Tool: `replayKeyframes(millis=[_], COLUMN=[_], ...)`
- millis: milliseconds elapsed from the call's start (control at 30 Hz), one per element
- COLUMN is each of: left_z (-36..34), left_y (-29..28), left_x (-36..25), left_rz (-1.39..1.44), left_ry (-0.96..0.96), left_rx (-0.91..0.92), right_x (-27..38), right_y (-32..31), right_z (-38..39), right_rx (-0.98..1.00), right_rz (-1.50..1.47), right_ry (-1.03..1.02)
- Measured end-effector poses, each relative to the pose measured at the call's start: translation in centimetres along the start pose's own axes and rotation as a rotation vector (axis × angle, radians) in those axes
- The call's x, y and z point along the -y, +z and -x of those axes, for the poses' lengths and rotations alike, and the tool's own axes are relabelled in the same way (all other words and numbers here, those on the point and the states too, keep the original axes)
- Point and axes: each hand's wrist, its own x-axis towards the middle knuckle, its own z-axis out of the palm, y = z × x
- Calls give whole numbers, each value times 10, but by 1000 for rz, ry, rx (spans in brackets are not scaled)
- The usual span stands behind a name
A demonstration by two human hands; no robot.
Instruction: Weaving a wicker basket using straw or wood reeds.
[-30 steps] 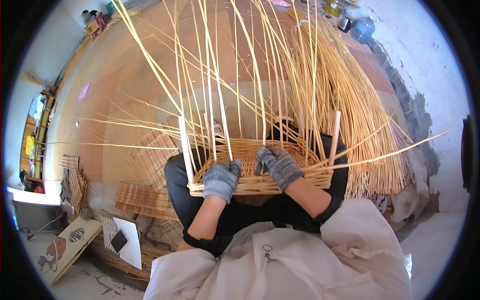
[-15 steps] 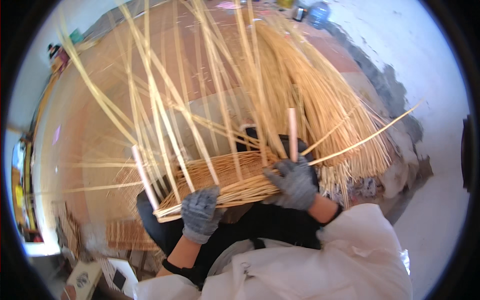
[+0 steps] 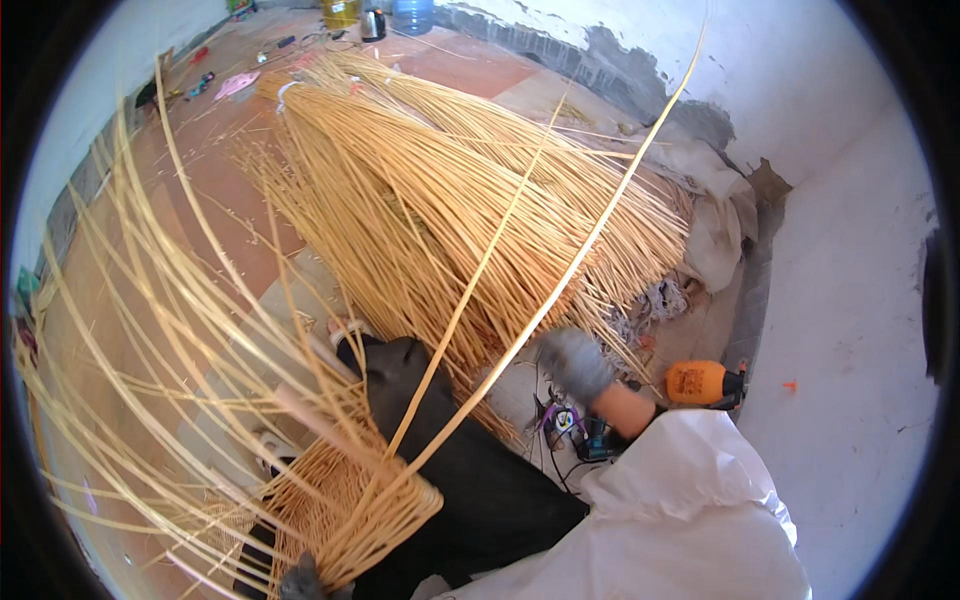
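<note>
A partly woven wicker basket (image 3: pixel 355 500) rests tilted at the lower left against my black-clad leg (image 3: pixel 480 470). Long unwoven rods (image 3: pixel 150 330) fan up and left from it, and two others lean up to the right. A pale, blurred wooden stick (image 3: pixel 325 425) stands at its corner. My left hand (image 3: pixel 302 578), in a grey glove, grips the basket's near edge, partly cut off by the lower rim. Away from the basket, my gloved right hand (image 3: pixel 575 362) reaches beside the cut ends of the wicker bundle (image 3: pixel 440 170); motion blur hides its fingers.
Below my right hand lie a teal power tool (image 3: pixel 597 440), a purple-edged round item (image 3: pixel 562 418) and cables. An orange bottle (image 3: pixel 695 382) lies by the right wall. At the far side stand a kettle (image 3: pixel 373 25) and a blue water jug (image 3: pixel 412 15).
The basket has swung left and down with my left hand. My right hand has come off its edge and moved out over the floor. The view has turned right.
</note>
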Motion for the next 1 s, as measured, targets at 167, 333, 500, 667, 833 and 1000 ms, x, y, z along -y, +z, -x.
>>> replayKeyframes(millis=[167,333,500,667,833,1000], left_z=[11,16,16,18,12,5], left_y=[5,11,9,7,8,5], left_x=[-2,-9,-8,-14,-17,-24], left_rz=[-40,-174,-135,-155,-72,-62], left_ry=[-82,-194,-192,-226,-325,-333], left_rx=[-19,-25,9,-14,17,10], right_x=[-144,-188,-164,-158,-164,-192], right_y=[23,50,81,88,81,70], right_z=[-81,-121,-100,-97,-104,-125], right_rx=[-336,220,207,155,251,410], right_rz=[-159,278,261,319,361,371], right_ry=[307,647,663,620,616,521])
